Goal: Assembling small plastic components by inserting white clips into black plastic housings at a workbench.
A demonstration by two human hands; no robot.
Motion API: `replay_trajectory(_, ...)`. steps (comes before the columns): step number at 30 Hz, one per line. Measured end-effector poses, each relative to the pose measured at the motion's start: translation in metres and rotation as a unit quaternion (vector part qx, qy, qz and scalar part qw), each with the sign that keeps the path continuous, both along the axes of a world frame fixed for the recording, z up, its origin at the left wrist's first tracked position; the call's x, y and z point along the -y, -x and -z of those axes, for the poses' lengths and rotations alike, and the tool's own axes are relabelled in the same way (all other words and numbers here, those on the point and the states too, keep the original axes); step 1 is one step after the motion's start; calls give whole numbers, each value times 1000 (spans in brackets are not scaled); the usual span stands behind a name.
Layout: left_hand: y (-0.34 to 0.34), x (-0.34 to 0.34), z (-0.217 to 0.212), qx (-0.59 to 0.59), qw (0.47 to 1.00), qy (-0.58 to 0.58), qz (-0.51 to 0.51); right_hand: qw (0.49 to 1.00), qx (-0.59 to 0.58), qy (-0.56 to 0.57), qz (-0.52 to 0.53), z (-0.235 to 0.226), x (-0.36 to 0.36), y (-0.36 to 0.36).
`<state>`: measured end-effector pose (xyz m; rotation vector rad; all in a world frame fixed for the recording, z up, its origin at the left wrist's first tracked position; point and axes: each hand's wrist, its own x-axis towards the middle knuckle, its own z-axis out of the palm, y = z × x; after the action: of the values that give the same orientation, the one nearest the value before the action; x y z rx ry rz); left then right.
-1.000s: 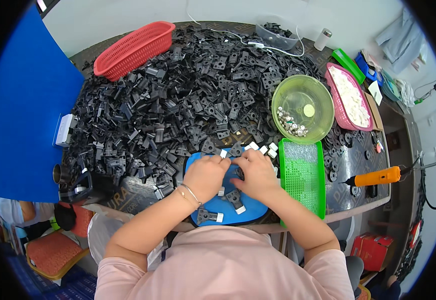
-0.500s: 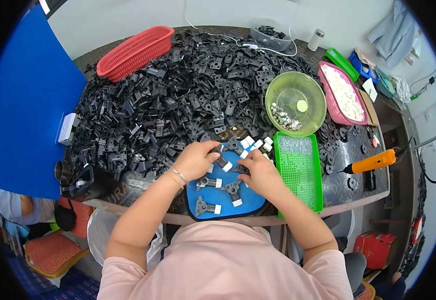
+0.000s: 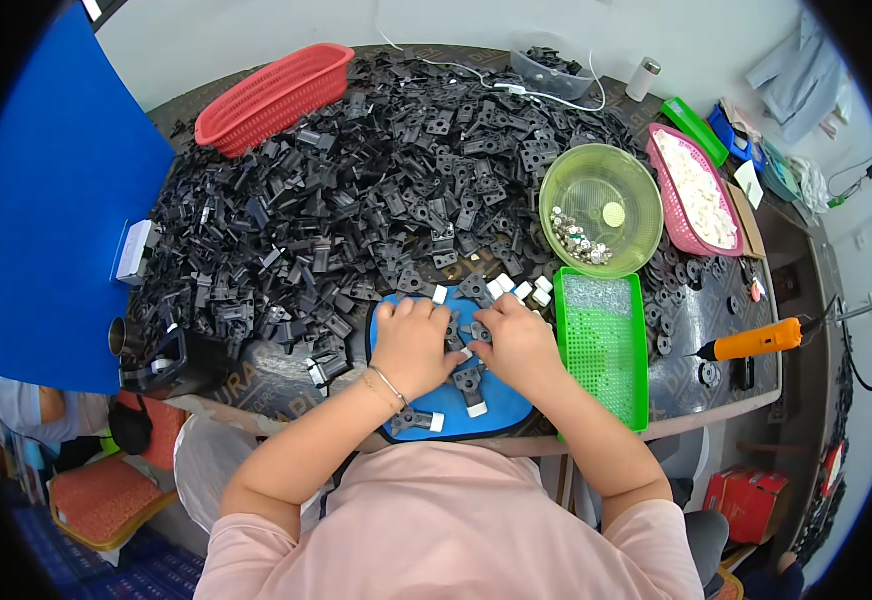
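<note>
My left hand [image 3: 411,345] is closed over the blue mat [image 3: 506,405], its thumb and fingertips on a black plastic part [image 3: 453,333] with a white cap. Facing it, my right hand [image 3: 518,345] pinches a small dark piece [image 3: 480,332] beside that part. The fingers partly hide both pieces. Nearer me on the mat lie a capped black bracket [image 3: 468,382] and another capped bracket [image 3: 416,420], partly under my left wrist. Another black bracket [image 3: 473,289] rests at the mat's far edge. Loose white caps [image 3: 524,290] sit just beyond my right hand.
A large heap of black parts [image 3: 356,190] covers the table's far side. On the right stand a green tray [image 3: 642,350], a yellow-green basket [image 3: 646,245] with metal pieces, and a pink basket [image 3: 691,240] of white pieces. An orange electric screwdriver [image 3: 756,340] hangs farther right.
My left hand has moved nearer me and now covers part of the mat. A capped black part now lies left of the mat. My right hand stays near the same spot.
</note>
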<state>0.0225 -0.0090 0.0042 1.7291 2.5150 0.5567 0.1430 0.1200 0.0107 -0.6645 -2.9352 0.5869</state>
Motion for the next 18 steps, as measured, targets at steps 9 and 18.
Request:
replay_trajectory(9,-13,-14,7,-24,999,37,-18,998,28,55,-7,-2,-2,0)
replay_trajectory(18,-5,-2,9,21,1000,-2,-21,994,75,57,-52,-26,-9,18)
